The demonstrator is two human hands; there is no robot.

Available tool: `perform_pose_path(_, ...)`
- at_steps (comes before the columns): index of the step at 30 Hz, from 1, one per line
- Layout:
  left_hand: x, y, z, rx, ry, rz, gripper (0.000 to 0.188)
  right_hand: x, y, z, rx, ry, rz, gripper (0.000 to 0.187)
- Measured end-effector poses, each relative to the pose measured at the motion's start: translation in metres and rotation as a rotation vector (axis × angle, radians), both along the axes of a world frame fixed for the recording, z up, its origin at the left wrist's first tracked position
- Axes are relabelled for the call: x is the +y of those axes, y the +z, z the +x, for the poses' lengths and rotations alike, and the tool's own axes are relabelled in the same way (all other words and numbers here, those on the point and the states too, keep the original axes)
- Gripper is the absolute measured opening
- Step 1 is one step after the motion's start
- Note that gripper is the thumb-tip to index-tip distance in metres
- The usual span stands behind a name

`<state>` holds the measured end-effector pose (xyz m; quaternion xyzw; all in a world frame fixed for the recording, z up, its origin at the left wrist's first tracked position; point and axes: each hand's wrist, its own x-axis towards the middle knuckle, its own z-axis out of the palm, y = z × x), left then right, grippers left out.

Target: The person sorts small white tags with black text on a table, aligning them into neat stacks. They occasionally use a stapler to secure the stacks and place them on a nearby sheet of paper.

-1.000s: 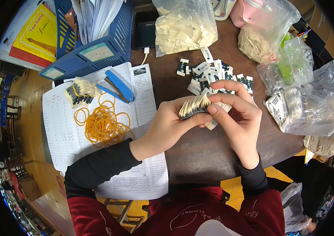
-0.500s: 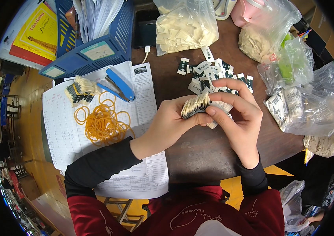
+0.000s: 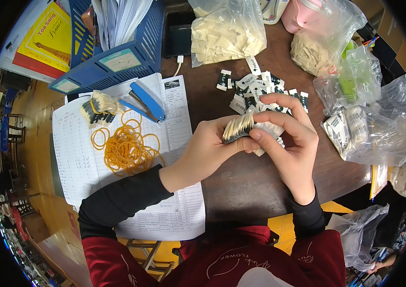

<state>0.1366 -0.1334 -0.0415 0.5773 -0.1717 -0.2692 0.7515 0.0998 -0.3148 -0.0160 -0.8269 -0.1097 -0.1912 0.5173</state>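
Over the table's middle, a fanned stack of small fabric labels [image 3: 239, 128], cream and dark, is gripped by my left hand [image 3: 203, 150], thumb along its near side. My right hand [image 3: 293, 138] closes on the stack's right end, its thumb and fingers pinching the white label ends. Just beyond my hands lies a loose pile of white and dark green labels [image 3: 248, 88]. To the left, a banded bundle of labels [image 3: 101, 109], a heap of yellow rubber bands [image 3: 129, 148] and a blue-handled metal tool [image 3: 146, 101] rest on printed paper sheets [image 3: 179, 210].
A blue plastic basket [image 3: 117, 62] of papers stands far left, beside a dark phone [image 3: 178, 36]. Clear bags of cream labels [image 3: 229, 38] line the back; more plastic bags [image 3: 380, 129] cover the right side. Another person's hand [image 3: 384, 263] shows at lower right.
My hands keep almost the same hold, with the labels in the stack shifted slightly. At the lower right, the clear plastic bag beside the other person has moved and changed shape.
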Motion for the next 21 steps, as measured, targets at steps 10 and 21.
perform_pose_path(10, -0.0024, -0.0018, -0.0014, -0.079, 0.026, 0.009, 0.026, 0.0073, -0.0007, -0.0003, 0.021, -0.086, 0.137, 0.017)
perform_pose_path(21, -0.0003, 0.0, 0.0, -0.08, -0.009, 0.003, 0.023, 0.0009, -0.0002, -0.0005, -0.01, -0.027, -0.017, 0.022)
